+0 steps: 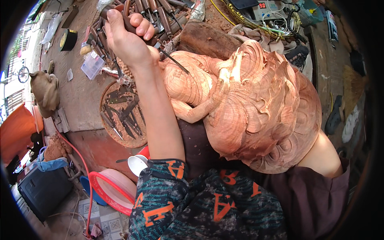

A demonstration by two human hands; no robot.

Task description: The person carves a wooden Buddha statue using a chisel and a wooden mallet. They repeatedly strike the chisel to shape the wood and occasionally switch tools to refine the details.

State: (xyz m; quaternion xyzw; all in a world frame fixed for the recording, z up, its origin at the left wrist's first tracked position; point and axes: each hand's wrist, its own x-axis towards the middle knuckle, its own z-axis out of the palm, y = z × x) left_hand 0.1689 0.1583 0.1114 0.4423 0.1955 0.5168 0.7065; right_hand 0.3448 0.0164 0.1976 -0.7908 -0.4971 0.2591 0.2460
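Left hand is gripping a chisel at upper left, tip touching the wood carving. Right hand is hiding behind it, grip unclear. Shallow, controlled cuts are looking safest.

Left hand raised, fist closed tight, thumb and fingers curled over — bare forearm runs straight down to the patterned sleeve. Right hand hidden — only its bare upper arm shows, lower right.

a small grey device with a red-lit digital screen sits at the bench's far end, among coiled yellow cable.
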